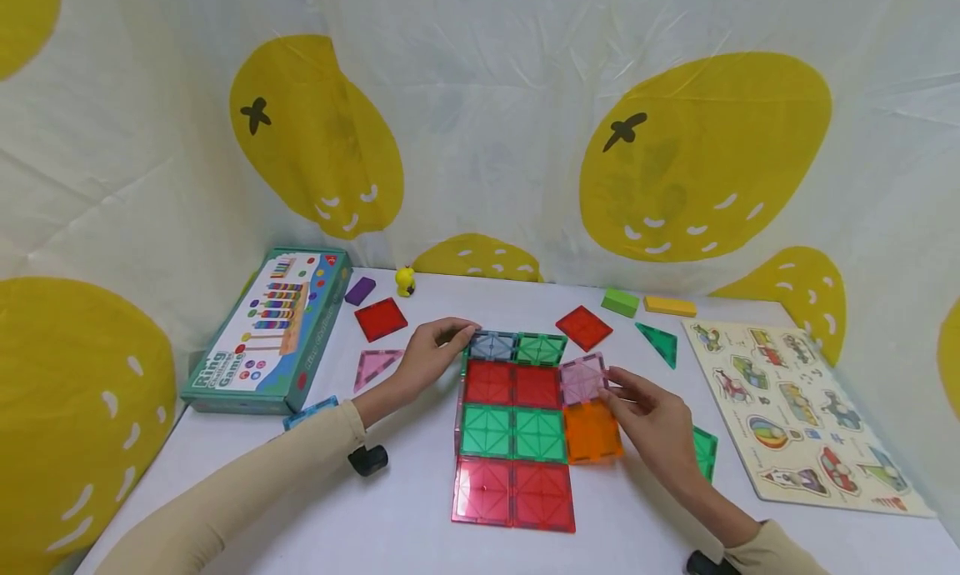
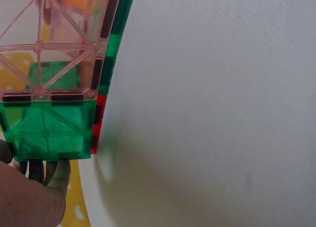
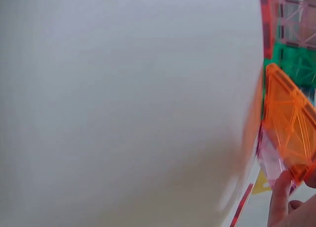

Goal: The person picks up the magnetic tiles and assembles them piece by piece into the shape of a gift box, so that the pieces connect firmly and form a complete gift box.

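Observation:
Translucent magnetic tiles form a structure with a flat floor of red tiles [image 1: 483,492] and green tiles [image 1: 487,431], plus upright walls. A blue-grey tile [image 1: 492,347] and a green tile [image 1: 541,349] stand along its far side. Pink [image 2: 64,64] and green wall tiles [image 2: 47,131] show on the left side. My left hand [image 1: 432,360] holds the far left corner, with fingers partly hidden behind the green wall tile. My right hand [image 1: 654,421] pinches a light pink tile [image 1: 582,380] at the right side; a tilted orange tile [image 1: 592,433] adjoins it.
Loose red tiles [image 1: 381,319], a pink triangle [image 1: 375,367] and a green triangle [image 1: 660,342] lie around the structure. A ring game box [image 1: 270,333] is at left, a wooden picture puzzle board [image 1: 806,417] at right. Coloured blocks [image 1: 670,306] and a yellow figurine [image 1: 405,281] stand behind.

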`<state>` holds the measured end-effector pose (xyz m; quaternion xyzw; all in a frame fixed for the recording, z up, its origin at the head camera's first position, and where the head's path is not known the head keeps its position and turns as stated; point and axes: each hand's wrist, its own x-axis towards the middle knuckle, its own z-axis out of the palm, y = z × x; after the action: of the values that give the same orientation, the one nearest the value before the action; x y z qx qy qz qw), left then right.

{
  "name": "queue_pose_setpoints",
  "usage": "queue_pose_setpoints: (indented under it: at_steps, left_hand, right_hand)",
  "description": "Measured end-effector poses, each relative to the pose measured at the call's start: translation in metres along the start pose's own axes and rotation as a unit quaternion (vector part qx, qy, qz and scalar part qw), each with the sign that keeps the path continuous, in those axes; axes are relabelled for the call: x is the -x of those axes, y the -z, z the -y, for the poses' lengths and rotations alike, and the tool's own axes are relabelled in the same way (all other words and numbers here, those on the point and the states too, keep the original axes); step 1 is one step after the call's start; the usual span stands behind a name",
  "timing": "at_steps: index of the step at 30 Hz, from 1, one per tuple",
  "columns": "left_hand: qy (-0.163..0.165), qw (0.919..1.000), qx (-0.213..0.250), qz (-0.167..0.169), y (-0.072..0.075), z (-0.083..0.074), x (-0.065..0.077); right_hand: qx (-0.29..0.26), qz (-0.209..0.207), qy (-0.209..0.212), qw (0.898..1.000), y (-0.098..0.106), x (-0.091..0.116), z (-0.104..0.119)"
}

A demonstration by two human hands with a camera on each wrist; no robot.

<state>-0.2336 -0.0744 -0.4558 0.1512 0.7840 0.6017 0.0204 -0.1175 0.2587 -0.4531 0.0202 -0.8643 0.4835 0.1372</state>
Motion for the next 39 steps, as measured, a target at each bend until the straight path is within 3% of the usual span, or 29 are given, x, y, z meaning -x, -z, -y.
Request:
queue_pose_setpoints:
  at_steps: [4, 12, 19, 31, 39]
  left_hand:
    - [-0.002, 1.0, 0.007, 0.0, 0.0, 0.0, 0.0]
    - [0.016, 0.9998, 0.007, -0.01, -0.003, 0.003, -0.001]
    - [0.013, 0.9998, 0.014, 0.0, -0.002, 0.0, 0.001]
    - [0.003, 0.9997, 0.014, 0.017, 0.001, 0.002, 0.001]
    - [0.006, 0.9998, 0.018, 0.011, 0.001, 0.002, -0.001]
  right_hand:
    - [-0.035, 0.004, -0.021, 0.999, -0.004, 0.0, 0.008]
    - [-0.028, 0.016, 0.015, 0.999, -0.013, -0.002, 0.016]
    - [-0.036, 0.026, 0.047, 0.998, -0.023, -0.004, 0.023]
    - [-0.017, 0.018, 0.061, 0.998, -0.026, -0.001, 0.024]
    - [-0.015, 0.02, 0.08, 0.997, -0.026, 0.0, 0.022]
